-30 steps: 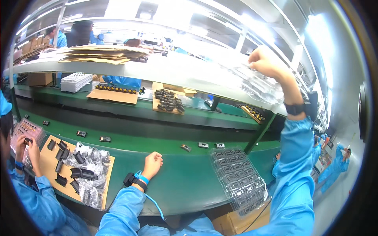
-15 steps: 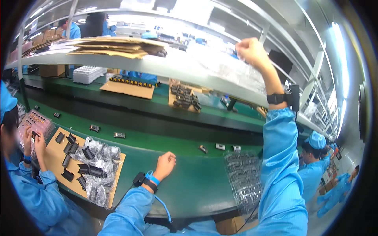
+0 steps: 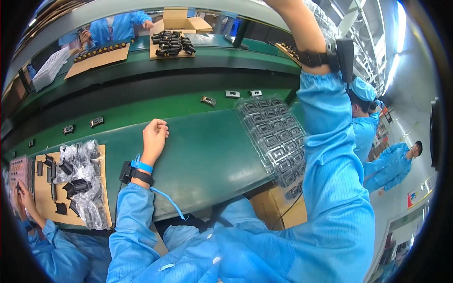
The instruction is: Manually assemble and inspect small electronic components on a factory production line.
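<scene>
My left hand [image 3: 155,137] hovers over the green bench [image 3: 203,155], fingers curled together, with nothing visible in it. A blue wrist strap circles that wrist. My right forearm [image 3: 302,28] reaches up past the shelf edge, and the hand itself lies beyond the top of the picture. Right of centre, a clear plastic tray [image 3: 278,137] with moulded pockets rests on the bench, its near end overhanging the edge. Nearest my left hand, to its left, lies a cardboard sheet [image 3: 45,203] bearing black curved plastic parts [image 3: 78,187] and clear bagged pieces [image 3: 92,207].
Small devices [image 3: 207,100] sit spaced along a green strip behind the bench. A co-worker's hands [image 3: 24,194] work at the far left. Black parts [image 3: 172,45] are piled on cardboard across the line. A cardboard box [image 3: 292,212] stands below the tray.
My view has swung down and to the right. My right hand, raised near the upper shelf before, has left the picture. My left hand keeps its curled shape over the bench.
</scene>
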`<state>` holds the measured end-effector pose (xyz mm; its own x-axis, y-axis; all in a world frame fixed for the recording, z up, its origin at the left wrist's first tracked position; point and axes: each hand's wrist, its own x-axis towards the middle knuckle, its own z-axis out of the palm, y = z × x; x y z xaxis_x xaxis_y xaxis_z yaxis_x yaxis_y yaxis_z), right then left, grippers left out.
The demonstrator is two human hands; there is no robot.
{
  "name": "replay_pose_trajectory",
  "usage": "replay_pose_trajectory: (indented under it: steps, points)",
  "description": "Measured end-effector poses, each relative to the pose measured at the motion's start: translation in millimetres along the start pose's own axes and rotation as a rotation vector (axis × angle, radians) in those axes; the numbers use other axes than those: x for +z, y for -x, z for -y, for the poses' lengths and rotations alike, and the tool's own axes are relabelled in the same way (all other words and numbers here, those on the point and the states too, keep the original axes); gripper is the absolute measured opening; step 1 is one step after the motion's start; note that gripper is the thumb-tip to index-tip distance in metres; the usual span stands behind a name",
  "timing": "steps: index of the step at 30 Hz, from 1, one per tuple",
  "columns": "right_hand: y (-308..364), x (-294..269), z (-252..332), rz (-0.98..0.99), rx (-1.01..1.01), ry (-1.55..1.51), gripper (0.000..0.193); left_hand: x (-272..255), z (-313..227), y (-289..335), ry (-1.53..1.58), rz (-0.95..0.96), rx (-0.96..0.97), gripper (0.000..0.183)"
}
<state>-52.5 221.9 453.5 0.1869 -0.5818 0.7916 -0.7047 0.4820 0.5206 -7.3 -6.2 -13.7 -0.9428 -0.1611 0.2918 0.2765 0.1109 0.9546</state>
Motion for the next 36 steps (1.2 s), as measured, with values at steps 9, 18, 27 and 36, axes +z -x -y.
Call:
replay_pose_trajectory:
  steps: [9,18,27,36]
  points:
    - [-13,65,-23,-0.170,-0.098,0.076,0.026,0,-1,8,0.027,0.000,-0.032,0.010]
    - [55,54,54,-0.383,0.053,0.000,0.024,-4,0,5,0.029,0.002,-0.033,0.010]
    - [380,160,134,0.739,1.106,-0.151,0.065,-1,-7,3,-0.005,0.027,-0.043,0.011]
    - [393,158,167,0.230,0.954,-0.187,0.043,-10,-7,12,0.042,0.063,-0.057,0.018]
